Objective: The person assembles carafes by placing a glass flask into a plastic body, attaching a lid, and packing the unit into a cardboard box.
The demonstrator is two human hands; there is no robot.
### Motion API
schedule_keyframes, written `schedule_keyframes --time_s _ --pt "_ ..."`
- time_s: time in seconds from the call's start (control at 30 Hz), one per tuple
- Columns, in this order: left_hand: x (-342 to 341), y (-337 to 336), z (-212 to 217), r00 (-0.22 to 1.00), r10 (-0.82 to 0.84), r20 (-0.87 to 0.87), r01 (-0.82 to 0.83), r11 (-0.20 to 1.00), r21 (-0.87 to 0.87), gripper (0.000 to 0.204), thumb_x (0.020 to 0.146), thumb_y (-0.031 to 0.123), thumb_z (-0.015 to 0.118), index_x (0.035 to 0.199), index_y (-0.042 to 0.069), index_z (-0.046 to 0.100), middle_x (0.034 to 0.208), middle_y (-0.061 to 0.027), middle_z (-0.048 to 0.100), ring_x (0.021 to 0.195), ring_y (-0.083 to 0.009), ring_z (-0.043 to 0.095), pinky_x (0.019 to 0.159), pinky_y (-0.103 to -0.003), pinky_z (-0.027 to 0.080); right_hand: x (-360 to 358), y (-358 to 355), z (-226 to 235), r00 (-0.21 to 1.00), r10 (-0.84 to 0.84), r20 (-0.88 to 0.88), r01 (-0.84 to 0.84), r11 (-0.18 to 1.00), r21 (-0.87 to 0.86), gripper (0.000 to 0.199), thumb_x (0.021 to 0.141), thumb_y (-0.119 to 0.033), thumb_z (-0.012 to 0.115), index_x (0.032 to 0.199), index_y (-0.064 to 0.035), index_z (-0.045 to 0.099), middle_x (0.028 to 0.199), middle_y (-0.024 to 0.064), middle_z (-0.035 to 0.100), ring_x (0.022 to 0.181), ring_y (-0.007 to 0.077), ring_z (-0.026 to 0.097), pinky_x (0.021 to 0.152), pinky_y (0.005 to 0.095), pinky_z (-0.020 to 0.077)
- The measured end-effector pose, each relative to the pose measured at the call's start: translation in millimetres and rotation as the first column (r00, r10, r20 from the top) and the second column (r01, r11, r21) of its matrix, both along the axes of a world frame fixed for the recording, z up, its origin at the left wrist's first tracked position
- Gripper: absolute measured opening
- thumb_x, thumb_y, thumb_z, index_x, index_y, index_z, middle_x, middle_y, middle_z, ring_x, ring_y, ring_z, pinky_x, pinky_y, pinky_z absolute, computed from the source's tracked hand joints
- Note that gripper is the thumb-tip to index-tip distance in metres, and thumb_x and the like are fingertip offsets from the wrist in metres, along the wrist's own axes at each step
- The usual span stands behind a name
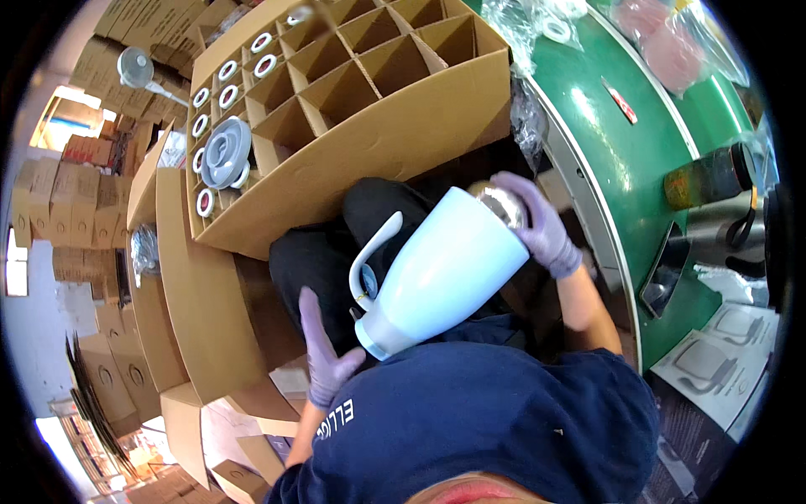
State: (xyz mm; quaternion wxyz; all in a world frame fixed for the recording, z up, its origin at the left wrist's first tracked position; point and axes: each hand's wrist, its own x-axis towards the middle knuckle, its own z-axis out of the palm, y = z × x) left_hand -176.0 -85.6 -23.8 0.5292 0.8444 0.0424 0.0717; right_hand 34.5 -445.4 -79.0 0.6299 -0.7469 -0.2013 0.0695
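A light blue jug with a curved handle lies tilted above my lap, its narrow end towards the lower left. At its wide upper right end sits a shiny silver rounded piece. My right hand, in a thin lilac glove, is closed round that silver piece. My left hand, gloved the same way, is held open beside the jug's narrow end, fingers stretched and thumb apart. Whether its thumb touches the jug I cannot tell.
A divided cardboard carton stands ahead, several cells holding white-ringed pieces. Grey round lids rest on it. On the green table at right lie a red cutter, a dark phone, a jar and plastic bags. Stacked cartons stand left.
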Motion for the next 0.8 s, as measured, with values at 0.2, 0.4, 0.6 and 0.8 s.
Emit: schedule_keyframes --time_s 0.2,0.4,0.6,0.8 --pt "20.2 -28.8 -2.1 0.996 -0.031 0.079 0.074 0.771 -0.633 0.123 0.077 0.038 0.086 0.161 0.013 0.000 0.155 -0.0146 0.034 0.140 -0.0295 0.037 0.118 -0.043 0.029 -51.5 38.6 -27.4 0.957 -0.086 -0.276 0.175 0.933 0.314 0.083 0.087 -0.043 0.073 0.149 -0.0002 0.037 0.145 0.0143 0.049 0.133 0.0252 0.048 0.115 0.0373 0.0346" --pt "96.3 -7.0 49.6 0.993 -0.045 0.111 0.074 0.959 -0.273 0.100 0.077 0.039 0.082 0.154 0.000 0.030 0.140 -0.0170 0.052 0.128 -0.0278 0.052 0.111 -0.040 0.040 -41.6 44.0 -34.9 0.853 0.124 0.507 -0.040 0.984 -0.174 0.043 0.095 -0.004 0.059 0.138 -0.0027 0.053 0.129 0.0139 0.062 0.120 0.0228 0.059 0.101 0.0367 0.0483" --pt "128.4 -20.4 85.3 0.978 -0.083 0.190 0.086 0.996 -0.007 0.090 0.079 0.037 0.076 0.150 -0.002 0.038 0.139 -0.0216 0.054 0.126 -0.0293 0.055 0.108 -0.039 0.042 -48.7 64.4 -37.9 0.892 0.233 -0.387 0.079 0.764 0.640 0.045 0.094 -0.008 0.065 0.138 -0.0019 0.053 0.130 0.0126 0.063 0.116 0.0236 0.062 0.098 0.0364 0.0513" --pt "123.9 -25.3 87.7 0.990 0.033 0.140 -0.027 0.999 -0.041 0.083 0.081 0.033 0.070 0.150 -0.001 0.038 0.135 -0.0216 0.057 0.123 -0.0294 0.057 0.106 -0.039 0.043 -44.4 66.4 -34.3 0.879 0.255 -0.403 0.098 0.729 0.677 0.053 0.088 -0.006 0.073 0.137 -0.0023 0.054 0.128 0.0091 0.065 0.113 0.0201 0.063 0.096 0.0356 0.0522"
